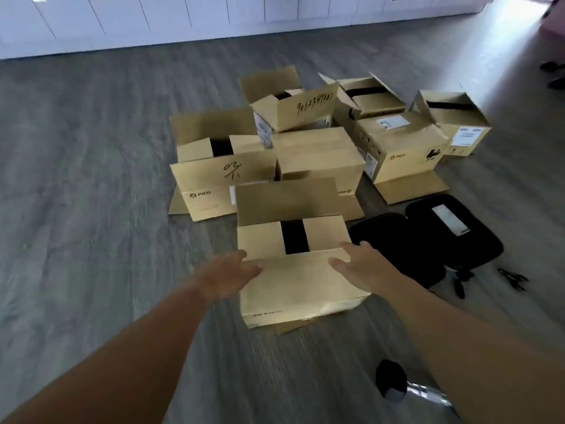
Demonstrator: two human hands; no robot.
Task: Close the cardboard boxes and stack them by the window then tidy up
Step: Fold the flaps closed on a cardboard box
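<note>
Several brown cardboard boxes sit on the grey floor. The nearest box [298,286] has its side flaps folded in and its far flap standing up, leaving a dark gap in the middle. My left hand [230,275] reaches to its left edge with fingers spread, and my right hand [357,263] rests at its right top edge, fingers straight. Behind it lie a box with handwriting [226,185], a shut box [321,154], an open box with numbers written on a flap [293,108] and more open boxes [403,148] at the right.
An open black case [434,240] lies on the floor right of the near box, with small black tools [513,278] beside it. A black and silver object [394,382] is near my right arm. White cabinets [183,16] line the far wall.
</note>
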